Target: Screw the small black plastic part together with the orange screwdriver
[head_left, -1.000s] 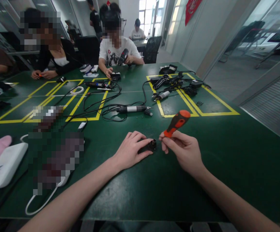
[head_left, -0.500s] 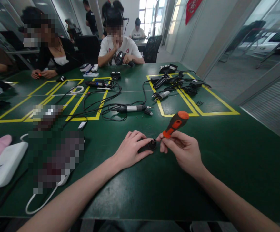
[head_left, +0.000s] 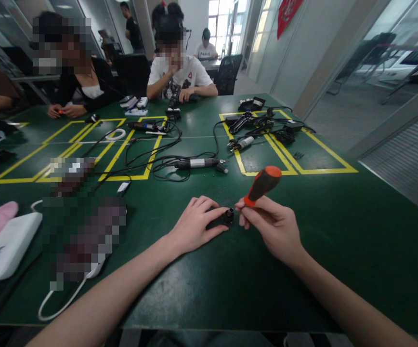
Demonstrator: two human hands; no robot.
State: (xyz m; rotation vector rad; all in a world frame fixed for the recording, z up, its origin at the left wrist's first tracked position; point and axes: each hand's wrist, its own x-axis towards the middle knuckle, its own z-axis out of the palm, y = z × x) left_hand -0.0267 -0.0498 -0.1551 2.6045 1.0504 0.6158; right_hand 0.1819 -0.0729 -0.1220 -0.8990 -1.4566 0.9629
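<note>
Pressed low on the green table, my left hand (head_left: 199, 224) is closed round a small black part with a round metal-tipped end (head_left: 228, 216), which pokes out between thumb and forefinger. The rest of that part is hidden under my palm. Just to its right, my right hand (head_left: 272, 221) grips a screwdriver (head_left: 264, 185) with an orange and dark grey handle. The handle leans up and to the right above my fingers. Its shaft passes down behind my fingertips, and I cannot make out the tip.
Ahead lie a silver and black electric screwdriver pen (head_left: 199, 163) with its cable and a second silver tool (head_left: 244, 142). Yellow tape (head_left: 320, 171) marks rectangles on the table. A white power bank (head_left: 12, 248) sits at left. Co-workers sit across the table, one (head_left: 182, 77) with a black drill.
The screwdriver handle has turned in my right hand; its orange slot no longer faces me. My left hand stays put. The co-worker opposite has lowered the drill and raised a hand to the face.
</note>
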